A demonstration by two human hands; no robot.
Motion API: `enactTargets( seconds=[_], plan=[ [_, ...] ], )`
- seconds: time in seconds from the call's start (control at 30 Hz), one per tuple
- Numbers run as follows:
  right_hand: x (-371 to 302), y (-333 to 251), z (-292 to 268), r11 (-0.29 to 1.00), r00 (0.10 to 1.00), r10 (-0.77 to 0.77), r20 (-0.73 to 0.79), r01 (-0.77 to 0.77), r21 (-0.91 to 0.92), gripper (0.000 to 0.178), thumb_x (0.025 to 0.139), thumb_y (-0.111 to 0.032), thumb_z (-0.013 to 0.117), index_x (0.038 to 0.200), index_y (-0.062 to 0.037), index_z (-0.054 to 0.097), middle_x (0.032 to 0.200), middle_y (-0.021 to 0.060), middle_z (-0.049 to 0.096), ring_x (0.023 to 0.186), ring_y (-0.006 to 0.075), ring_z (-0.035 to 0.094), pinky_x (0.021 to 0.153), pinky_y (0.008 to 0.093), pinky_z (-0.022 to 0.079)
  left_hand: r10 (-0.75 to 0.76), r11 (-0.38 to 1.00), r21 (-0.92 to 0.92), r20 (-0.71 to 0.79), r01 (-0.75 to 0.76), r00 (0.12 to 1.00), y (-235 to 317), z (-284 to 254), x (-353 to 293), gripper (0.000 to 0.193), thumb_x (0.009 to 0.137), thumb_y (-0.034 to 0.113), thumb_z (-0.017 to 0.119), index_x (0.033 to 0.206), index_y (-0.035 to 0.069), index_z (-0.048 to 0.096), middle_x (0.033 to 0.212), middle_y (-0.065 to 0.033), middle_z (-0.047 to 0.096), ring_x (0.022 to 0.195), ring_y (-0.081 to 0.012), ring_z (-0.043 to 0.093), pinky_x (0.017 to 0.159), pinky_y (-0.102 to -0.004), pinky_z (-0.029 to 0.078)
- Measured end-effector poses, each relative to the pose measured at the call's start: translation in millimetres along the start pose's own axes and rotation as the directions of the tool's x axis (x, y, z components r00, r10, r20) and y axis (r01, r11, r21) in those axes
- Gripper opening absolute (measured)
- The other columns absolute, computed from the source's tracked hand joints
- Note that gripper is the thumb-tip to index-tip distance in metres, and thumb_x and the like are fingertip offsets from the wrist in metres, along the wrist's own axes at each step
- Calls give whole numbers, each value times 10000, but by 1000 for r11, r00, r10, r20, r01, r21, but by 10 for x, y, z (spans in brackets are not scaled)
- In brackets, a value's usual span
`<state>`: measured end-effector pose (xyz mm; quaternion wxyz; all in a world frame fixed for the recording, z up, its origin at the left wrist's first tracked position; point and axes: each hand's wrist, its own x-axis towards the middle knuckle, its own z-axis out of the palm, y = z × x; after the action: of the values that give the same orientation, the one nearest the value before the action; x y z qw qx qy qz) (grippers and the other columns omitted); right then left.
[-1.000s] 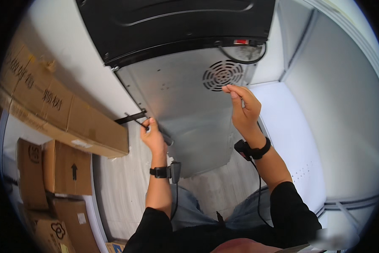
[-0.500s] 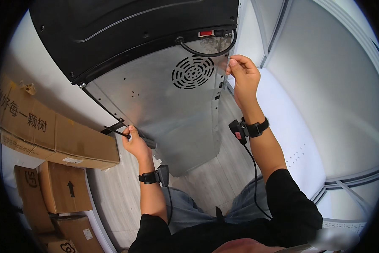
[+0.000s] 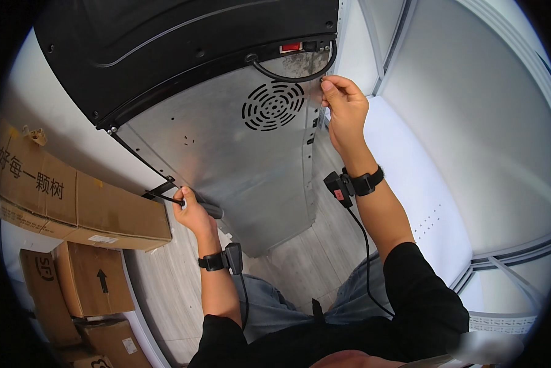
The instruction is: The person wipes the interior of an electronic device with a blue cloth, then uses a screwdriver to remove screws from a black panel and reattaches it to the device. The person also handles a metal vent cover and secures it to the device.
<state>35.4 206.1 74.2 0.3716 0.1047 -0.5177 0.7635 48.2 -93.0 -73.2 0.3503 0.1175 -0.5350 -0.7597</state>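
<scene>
Both hands have shifted since half a second ago: from the head view I see my right hand [image 3: 344, 105] risen to the top right corner of the grey metal back panel [image 3: 245, 153], fingertips pinched narrow on something too small to tell, perhaps a screw, just beside the looping black cable [image 3: 294, 76]. My left hand [image 3: 193, 211] sits at the panel's lower left edge, fist closed around a dark-handled tool [image 3: 209, 210], likely a screwdriver, its tip pressed toward a black bracket [image 3: 160, 190] just left of the knuckles.

Between my hands lies the round vent grille [image 3: 273, 105]; above the right fingers, a small red rectangular label [image 3: 291, 46] sits under the black casing [image 3: 183, 43].

As I judge it, the tiny part could slip from the pinch and drop to the pale plank floor [image 3: 300, 257], or the tool could skid off and scratch the sheet metal.

Left of my left hand, long brown cardboard boxes [image 3: 73, 202] carry dark printed characters; below them, a squarer carton [image 3: 95, 285] bears a black upward arrow and a small white sticker.
</scene>
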Motion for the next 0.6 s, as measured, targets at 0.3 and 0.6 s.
enactTargets(
  seconds=[0.3, 0.6],
  plan=[
    [18, 6, 63, 962, 978, -207, -12, 201, -185, 43, 817, 25, 676, 860, 22, 677, 881, 35, 586, 699, 70, 519, 606, 199, 422, -10, 1000, -15, -7, 10, 1000, 21, 10, -18, 99, 904, 120, 636, 921, 38, 584, 900, 7, 557, 820, -95, 493, 767, -254, 419],
    [85, 11, 18, 948, 970, -236, 48, 241, -209, 37, 823, 41, 657, 859, 36, 668, 888, 47, 588, 702, 85, 533, 610, 200, 440, -14, 1000, -17, -8, 14, 1000, 15, 4, -20, 104, 906, 118, 631, 939, 37, 576, 913, -1, 557, 833, -101, 496, 782, -261, 424]
  ],
)
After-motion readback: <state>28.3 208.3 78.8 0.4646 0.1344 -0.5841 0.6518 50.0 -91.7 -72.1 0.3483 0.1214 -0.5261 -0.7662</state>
